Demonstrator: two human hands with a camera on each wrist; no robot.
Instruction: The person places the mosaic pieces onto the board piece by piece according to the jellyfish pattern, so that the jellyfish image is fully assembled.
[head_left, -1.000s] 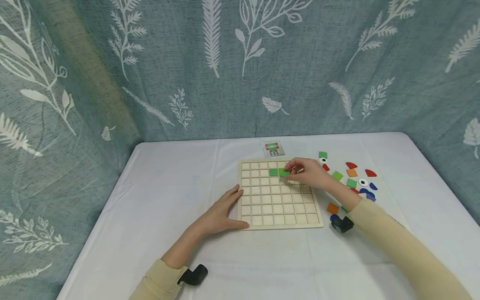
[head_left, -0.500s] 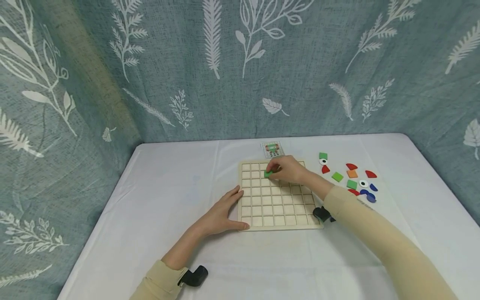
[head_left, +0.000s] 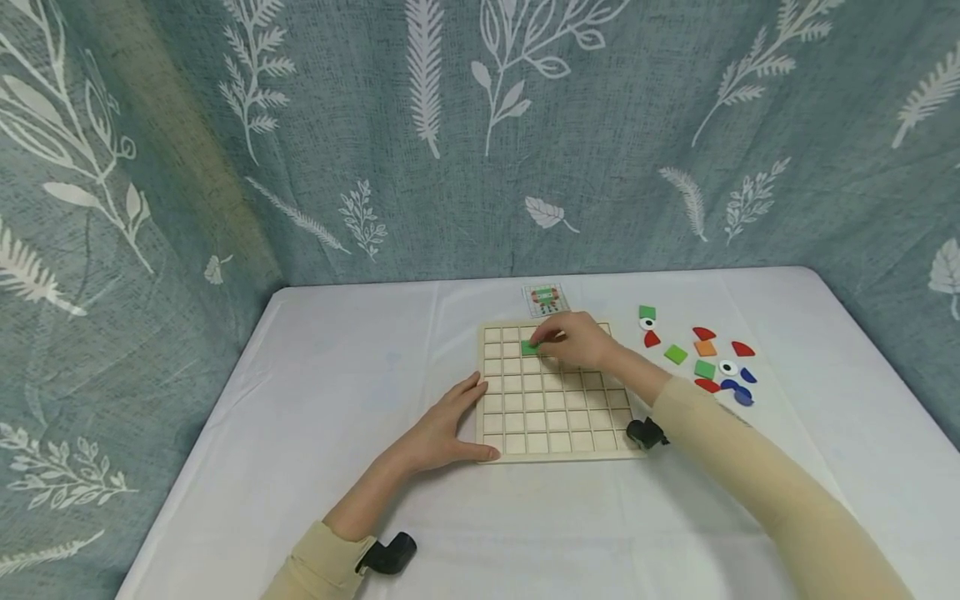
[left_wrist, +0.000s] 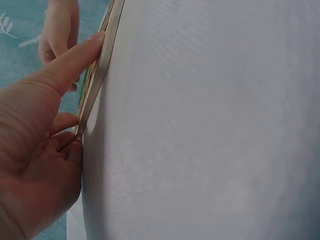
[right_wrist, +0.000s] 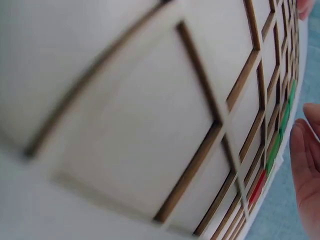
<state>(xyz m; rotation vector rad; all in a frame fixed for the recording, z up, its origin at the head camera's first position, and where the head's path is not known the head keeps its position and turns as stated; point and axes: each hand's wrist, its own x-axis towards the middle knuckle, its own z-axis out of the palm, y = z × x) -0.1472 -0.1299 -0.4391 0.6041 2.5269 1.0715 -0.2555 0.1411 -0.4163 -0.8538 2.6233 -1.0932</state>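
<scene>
A pale wooden grid board [head_left: 522, 422] lies on the white table. My left hand [head_left: 438, 429] rests at its near left corner, fingers fairly straight along the left side and thumb on the front edge; the left wrist view shows the thumb [left_wrist: 75, 62] along the board's rim. Over the board's back rows, my right hand [head_left: 573, 340] pinches the right side of a green square tile [head_left: 528, 347], which lies over a second-row cell. In the right wrist view, more green and a red piece [right_wrist: 258, 186] show in the grid; my right hand hides them in the head view.
Right of the board lie loose pieces: green squares [head_left: 676, 354], an orange square [head_left: 705, 348], red quarter-rounds [head_left: 742, 348], blue shapes [head_left: 743, 397] and white discs with black dots [head_left: 727, 367]. A small picture card [head_left: 546, 299] lies behind the board. A patterned curtain [head_left: 450, 208] hangs behind the table.
My right hand has moved left along the second row, bringing the green tile to a cell farther left, where it now lies flatter. My left hand has stayed at the corner.
</scene>
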